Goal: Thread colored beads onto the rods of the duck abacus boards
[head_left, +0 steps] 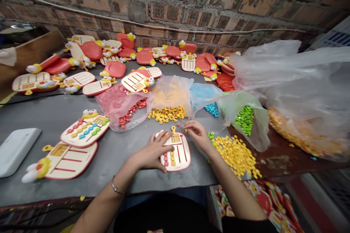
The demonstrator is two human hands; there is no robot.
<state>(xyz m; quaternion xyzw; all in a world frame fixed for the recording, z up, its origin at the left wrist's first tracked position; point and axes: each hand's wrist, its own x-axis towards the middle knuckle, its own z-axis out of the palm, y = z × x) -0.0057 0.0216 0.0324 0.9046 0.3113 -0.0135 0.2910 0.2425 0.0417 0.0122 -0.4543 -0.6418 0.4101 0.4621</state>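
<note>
A cream toy board (183, 158) with a red rim lies flat on the grey table in front of me. Red and yellow pieces fill part of its two left slots, and the slots on its right are bare. My left hand (153, 150) rests across the board's left side, fingers spread and touching it. Just beyond the board's upper right corner, my right hand (199, 135) pinches a small yellow piece (186, 130). A loose red piece (178, 125) lies close by. Beside my right forearm is a heap of yellow pieces (235, 154).
Bags of red (132, 113), yellow (167, 114), blue (211, 109) and green pieces (245, 119) lie behind the board. At left are a filled board (85, 130), another board (73, 162) and a white box (18, 149). Many boards line the brick wall (175, 7).
</note>
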